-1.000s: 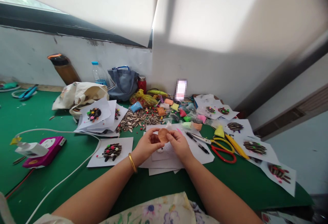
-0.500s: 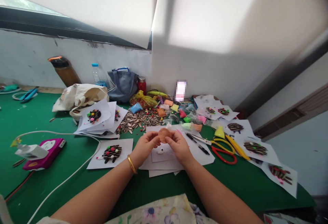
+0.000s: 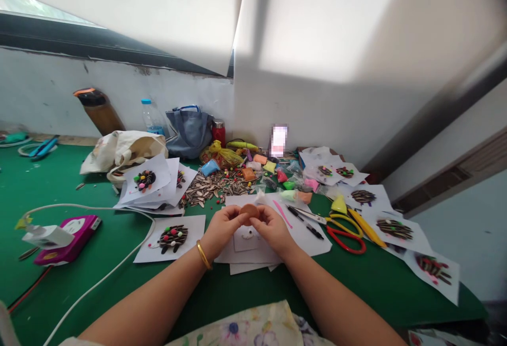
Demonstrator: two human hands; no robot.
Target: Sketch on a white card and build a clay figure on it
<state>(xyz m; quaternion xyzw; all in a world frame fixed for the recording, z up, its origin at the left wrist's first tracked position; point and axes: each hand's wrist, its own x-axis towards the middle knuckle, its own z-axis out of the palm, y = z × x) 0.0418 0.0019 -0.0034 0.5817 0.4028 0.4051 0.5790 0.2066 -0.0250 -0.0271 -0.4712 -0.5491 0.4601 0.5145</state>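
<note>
A flat, round piece of orange-brown clay (image 3: 249, 210) is pinched between both hands. My left hand (image 3: 226, 228) grips its left side with thumb and fingers, a gold bangle on the wrist. On the opposite edge my right hand (image 3: 273, 230) closes in the same way. Beneath them lies a small white card (image 3: 242, 243) with a drawn outline and a bit of white at its face end, partly covered by the hands. Larger white sheets (image 3: 312, 246) are spread under the card.
Scissors (image 3: 344, 232), a black pen (image 3: 304, 223) and a yellow tool (image 3: 366, 228) lie at right. Sunflower seeds (image 3: 208, 187) and bagged clay (image 3: 249, 174) sit behind. Finished seed-hedgehog cards (image 3: 174, 237) flank both sides. A white cable (image 3: 106, 277) loops at left beside a purple power strip (image 3: 71, 240).
Both hands have tilted the clay disc flatter and brought it slightly left, with the thumbs now closer together. The pink strip on the paper shows more fully.
</note>
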